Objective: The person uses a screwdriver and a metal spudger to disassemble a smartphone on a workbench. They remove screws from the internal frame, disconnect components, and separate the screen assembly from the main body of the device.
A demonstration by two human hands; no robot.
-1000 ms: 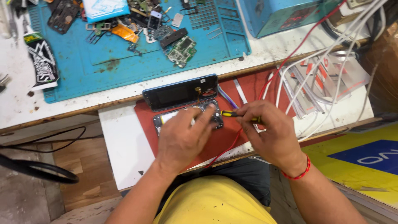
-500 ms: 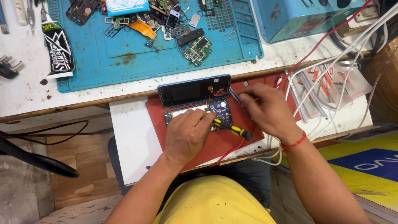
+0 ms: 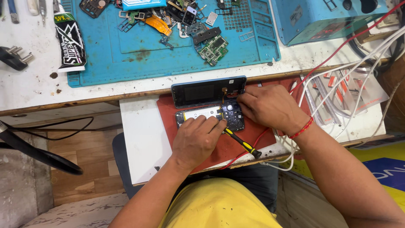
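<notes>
An opened phone lies on a red mat [image 3: 236,145]. Its blue-framed screen half [image 3: 207,91] is tilted up at the back, and the body with battery and circuit board [image 3: 231,116] lies flat in front. My left hand [image 3: 197,139] rests on the phone body and grips a black and yellow screwdriver [image 3: 242,144], whose handle sticks out to the right. My right hand [image 3: 265,106] presses its fingertips on the top right of the phone, where a flex cable joins the two halves. A red thread band is around my right wrist.
A blue work mat [image 3: 139,55] at the back holds several circuit boards and phone parts. A black and white tube [image 3: 69,40] lies at its left. A blue box unit [image 3: 325,19] stands at the back right. Red and white cables [image 3: 333,71] run across the right side.
My right hand let go of the screwdriver and moved up to the phone's top right edge. The screwdriver now lies under my left hand, tip at the board.
</notes>
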